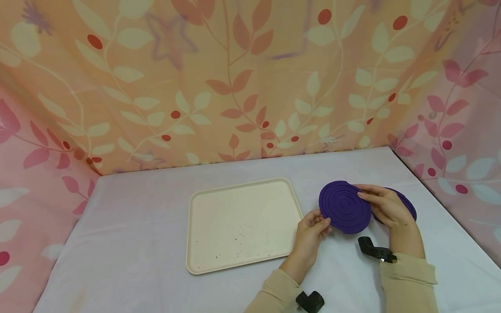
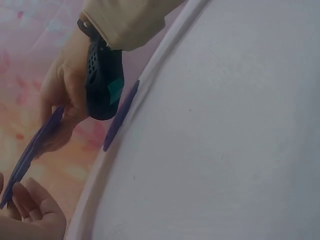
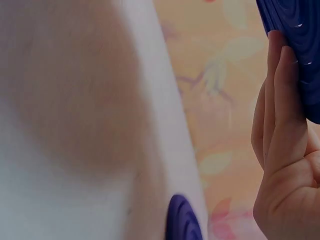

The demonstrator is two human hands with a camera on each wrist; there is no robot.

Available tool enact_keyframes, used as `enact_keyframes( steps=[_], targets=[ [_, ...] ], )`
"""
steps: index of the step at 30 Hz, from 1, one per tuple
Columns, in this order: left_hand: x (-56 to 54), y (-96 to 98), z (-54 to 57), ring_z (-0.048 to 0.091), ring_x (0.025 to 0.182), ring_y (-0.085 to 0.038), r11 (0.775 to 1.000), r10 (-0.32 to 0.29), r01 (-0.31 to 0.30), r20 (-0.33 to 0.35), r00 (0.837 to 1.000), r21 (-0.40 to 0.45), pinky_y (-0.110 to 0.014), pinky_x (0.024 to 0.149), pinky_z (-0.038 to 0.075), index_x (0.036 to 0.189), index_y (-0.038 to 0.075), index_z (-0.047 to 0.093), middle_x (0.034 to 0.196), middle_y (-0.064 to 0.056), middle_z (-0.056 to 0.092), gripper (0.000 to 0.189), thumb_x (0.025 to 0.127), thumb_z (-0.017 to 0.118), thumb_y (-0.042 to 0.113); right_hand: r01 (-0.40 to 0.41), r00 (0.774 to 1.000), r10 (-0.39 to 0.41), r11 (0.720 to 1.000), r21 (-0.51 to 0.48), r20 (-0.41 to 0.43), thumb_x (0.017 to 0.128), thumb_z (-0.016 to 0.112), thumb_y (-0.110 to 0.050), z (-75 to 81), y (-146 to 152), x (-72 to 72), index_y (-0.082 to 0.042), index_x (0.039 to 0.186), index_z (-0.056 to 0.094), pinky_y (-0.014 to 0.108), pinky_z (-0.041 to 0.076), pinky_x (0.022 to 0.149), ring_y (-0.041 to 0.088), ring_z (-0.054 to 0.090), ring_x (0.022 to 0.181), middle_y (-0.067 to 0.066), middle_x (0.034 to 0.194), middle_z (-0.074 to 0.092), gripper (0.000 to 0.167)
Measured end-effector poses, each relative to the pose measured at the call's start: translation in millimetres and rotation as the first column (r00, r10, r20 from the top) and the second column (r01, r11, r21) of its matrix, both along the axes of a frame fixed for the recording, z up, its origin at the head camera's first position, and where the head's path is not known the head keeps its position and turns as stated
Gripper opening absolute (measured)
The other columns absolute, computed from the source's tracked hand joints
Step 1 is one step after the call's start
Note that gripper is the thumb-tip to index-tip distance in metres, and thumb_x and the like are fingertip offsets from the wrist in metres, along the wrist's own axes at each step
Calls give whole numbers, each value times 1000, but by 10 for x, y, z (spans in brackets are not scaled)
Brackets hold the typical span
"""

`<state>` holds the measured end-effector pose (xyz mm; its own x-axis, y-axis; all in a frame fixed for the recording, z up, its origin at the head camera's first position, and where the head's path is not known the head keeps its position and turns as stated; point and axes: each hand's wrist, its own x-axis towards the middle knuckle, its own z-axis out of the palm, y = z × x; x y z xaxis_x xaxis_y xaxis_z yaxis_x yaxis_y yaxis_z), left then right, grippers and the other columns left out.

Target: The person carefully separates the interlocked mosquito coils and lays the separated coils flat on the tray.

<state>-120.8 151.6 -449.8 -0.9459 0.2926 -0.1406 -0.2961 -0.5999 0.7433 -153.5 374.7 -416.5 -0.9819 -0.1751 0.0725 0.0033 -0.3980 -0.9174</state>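
Observation:
A round purple coaster [image 1: 345,208] with spiral grooves is held up between both hands, its grooved face showing in the head view. My left hand [image 1: 308,240] pinches its lower left edge between thumb and fingers. At the right edge my right hand [image 1: 385,206] grips it, fingers lying over the face. Seen edge-on in the left wrist view, the held coaster [image 2: 31,152] is a thin tilted strip. A second purple coaster [image 1: 408,205] lies on the table behind the right hand, which partly hides it; the right wrist view catches its end [image 3: 184,221].
A cream rectangular tray [image 1: 242,217] lies left of the hands, with small dark specks scattered on it. White cloth [image 1: 137,234] covers the table. Leaf-patterned curtains [image 1: 235,87] stand along the back and both sides. Black camera mounts [image 1: 310,301] are strapped to both wrists.

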Motion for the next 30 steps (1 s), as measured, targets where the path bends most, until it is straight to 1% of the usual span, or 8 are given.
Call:
enact_keyframes(
  steps=[4,7,12,16,19,23,27,30],
  targets=[
    [-11,-3,19,52,67,-7,995,86,-87,-19,996,-44,-18,60,45,93,-2,60,77,3,55,12,82,64,-1,-5,1000,6,998,61,-23,91,43,17,85,-127,-33,-2,110,69,18,53,73,10,63,89,5,102,66,37],
    [-30,-32,40,54,71,-8,988,147,-148,-40,988,-46,-19,62,45,95,-2,59,82,1,59,13,84,64,3,14,1000,-11,995,95,-30,90,46,17,156,-271,-58,-4,108,70,17,53,70,10,62,84,4,98,66,36],
    [-101,-116,85,60,90,-16,980,185,-183,-24,982,81,-25,78,50,110,-3,52,103,-8,61,25,88,60,6,31,999,-28,995,97,-28,90,50,15,238,-521,-92,-5,104,71,18,53,68,10,63,81,4,93,67,33],
    [-168,-170,124,56,110,-23,962,206,-203,2,979,182,-32,96,45,125,-5,41,121,-16,54,43,86,58,1,21,999,-18,996,83,-37,90,50,14,270,-685,-102,-5,103,71,18,52,67,10,62,79,4,90,66,31],
    [-206,-228,136,54,114,-24,960,203,-200,3,979,195,-33,100,43,130,-5,38,125,-17,52,49,85,58,-2,14,999,-10,997,73,-48,90,50,14,283,-770,-111,-5,102,71,17,52,67,9,61,79,4,91,66,31],
    [-244,-343,150,59,106,-21,973,162,-153,-35,986,175,-33,95,47,128,-8,44,119,-14,58,43,87,56,-2,-1,999,3,999,53,-37,90,50,13,287,-848,-126,-5,102,71,18,53,68,10,62,81,4,93,67,30],
    [-285,-450,164,62,99,-19,982,122,-112,-62,991,151,-32,90,50,124,-8,48,111,-11,62,37,88,55,-2,-54,999,54,997,49,1,93,48,10,284,-901,-148,-7,101,69,20,53,68,10,63,81,3,93,68,29],
    [-312,-516,166,62,98,-18,986,106,-97,-67,992,133,-33,90,50,124,-9,48,109,-11,63,37,88,55,-3,-94,995,92,993,72,23,94,48,8,283,-934,-158,-8,100,68,20,53,67,10,64,79,2,91,68,27]
  ],
)
